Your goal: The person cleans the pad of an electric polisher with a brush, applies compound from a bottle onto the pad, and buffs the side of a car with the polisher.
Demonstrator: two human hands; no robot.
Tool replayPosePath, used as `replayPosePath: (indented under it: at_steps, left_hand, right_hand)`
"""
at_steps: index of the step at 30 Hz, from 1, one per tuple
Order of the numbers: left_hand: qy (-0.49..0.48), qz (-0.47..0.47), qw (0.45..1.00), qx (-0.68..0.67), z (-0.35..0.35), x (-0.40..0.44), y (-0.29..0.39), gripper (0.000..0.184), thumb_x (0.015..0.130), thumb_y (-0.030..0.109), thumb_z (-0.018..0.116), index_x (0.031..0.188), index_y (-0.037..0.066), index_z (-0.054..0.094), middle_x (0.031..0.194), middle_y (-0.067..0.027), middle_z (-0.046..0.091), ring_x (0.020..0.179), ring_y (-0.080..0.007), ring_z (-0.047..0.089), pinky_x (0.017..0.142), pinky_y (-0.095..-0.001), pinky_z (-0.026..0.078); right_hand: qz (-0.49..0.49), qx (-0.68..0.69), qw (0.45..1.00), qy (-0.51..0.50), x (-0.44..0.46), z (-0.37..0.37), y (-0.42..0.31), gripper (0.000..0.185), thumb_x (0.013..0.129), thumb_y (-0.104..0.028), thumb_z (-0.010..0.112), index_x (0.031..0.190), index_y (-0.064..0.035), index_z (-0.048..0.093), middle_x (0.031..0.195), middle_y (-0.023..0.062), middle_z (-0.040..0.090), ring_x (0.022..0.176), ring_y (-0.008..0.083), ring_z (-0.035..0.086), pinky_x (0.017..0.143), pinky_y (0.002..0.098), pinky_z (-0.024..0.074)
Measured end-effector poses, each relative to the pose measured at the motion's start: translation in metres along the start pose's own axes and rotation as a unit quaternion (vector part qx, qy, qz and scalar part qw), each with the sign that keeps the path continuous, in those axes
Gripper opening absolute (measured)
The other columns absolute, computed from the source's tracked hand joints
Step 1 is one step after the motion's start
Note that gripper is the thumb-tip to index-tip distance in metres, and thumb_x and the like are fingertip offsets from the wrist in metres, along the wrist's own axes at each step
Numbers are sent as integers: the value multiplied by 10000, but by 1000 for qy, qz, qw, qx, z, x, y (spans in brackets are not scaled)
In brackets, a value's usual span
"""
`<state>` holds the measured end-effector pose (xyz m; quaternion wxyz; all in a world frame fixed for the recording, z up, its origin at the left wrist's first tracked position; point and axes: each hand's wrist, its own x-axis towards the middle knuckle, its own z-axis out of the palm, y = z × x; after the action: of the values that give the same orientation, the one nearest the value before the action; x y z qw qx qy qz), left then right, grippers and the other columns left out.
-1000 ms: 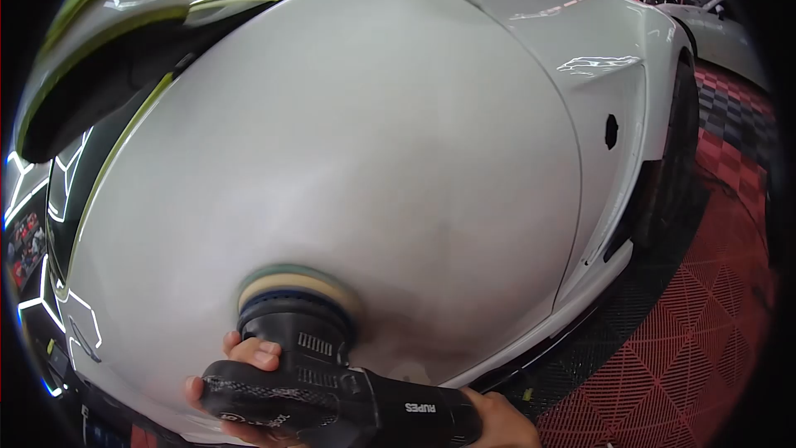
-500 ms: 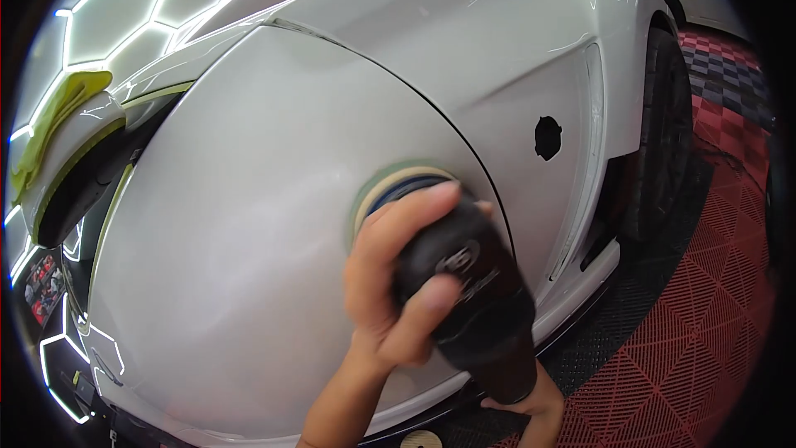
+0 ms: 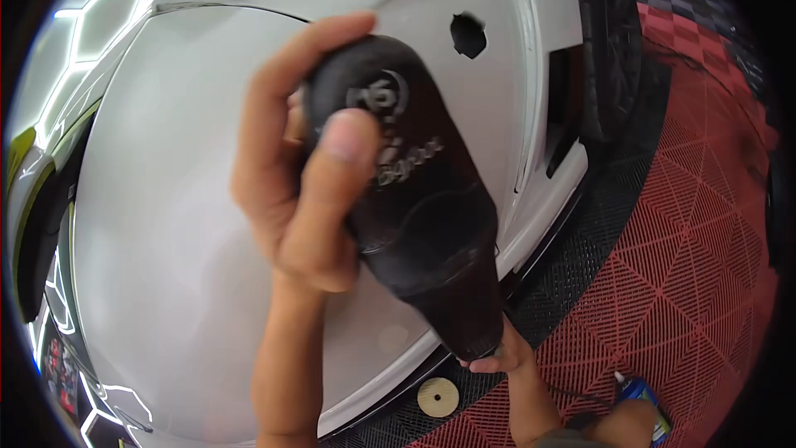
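My left hand [image 3: 298, 158] is wrapped round the head end of a black polisher [image 3: 423, 199], thumb on top beside its printed lettering. At the narrow lower end, my right hand [image 3: 502, 353] grips the handle. The polisher lies over the lower part of a white car door panel [image 3: 174, 182], near its front seam. Its body and my left hand hide the pad, so I cannot tell whether the pad touches the paint.
A round pale pad [image 3: 438, 397] lies on the dark floor edging. A blue bottle [image 3: 647, 406] stands at lower right on red floor tiles [image 3: 688, 232]. The front wheel [image 3: 612, 50] is at upper right, the side mirror [image 3: 37, 232] at far left.
The polisher has moved from the lower door up toward the front seam and closer to the camera. The view has shifted, bringing the round pad and blue bottle into sight.
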<state>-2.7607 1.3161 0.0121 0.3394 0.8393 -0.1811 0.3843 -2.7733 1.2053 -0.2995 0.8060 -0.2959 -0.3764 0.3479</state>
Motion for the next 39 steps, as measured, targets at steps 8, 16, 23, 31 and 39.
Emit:
replayPosePath:
  at_steps: [8,16,23,31,39]
  left_hand:
    - [0,50,997,61,-31,4,7,603,998,336,429,1383,-127,401,967,-302,680,903,-343,715,822,-366,583]
    - [19,50,998,45,-44,-5,23,611,997,357,445,1382,-115,402,965,-315,688,901,-336,716,825,-364,577]
    - [18,41,997,66,-54,-10,32,605,995,355,446,1379,-111,406,973,-320,686,907,-340,713,836,-364,572]
    - [0,32,998,56,-54,-11,35,584,983,325,433,1372,-109,410,976,-317,686,919,-341,713,845,-364,571]
    - [-3,22,998,60,-45,-11,34,573,970,314,435,1368,-97,413,974,-306,677,919,-342,707,831,-375,568]
  right_hand:
    - [-102,94,987,-85,15,39,16,1089,729,-419,771,1526,88,229,1407,240,495,1327,316,480,1127,420,356]
    - [-108,126,983,-76,22,67,1,1171,760,-411,753,1577,54,54,1569,266,302,1463,352,311,1199,437,224]
    - [-120,102,983,-95,23,74,1,1115,793,-429,681,1578,53,51,1579,267,276,1473,357,291,1202,449,211]
    - [-105,130,981,-98,22,76,1,1143,771,-400,731,1582,34,53,1568,248,302,1461,332,316,1194,431,235]
    - [-143,-28,986,-80,22,70,-5,1211,693,-201,888,1587,-11,94,1552,194,354,1439,281,350,1188,381,246]
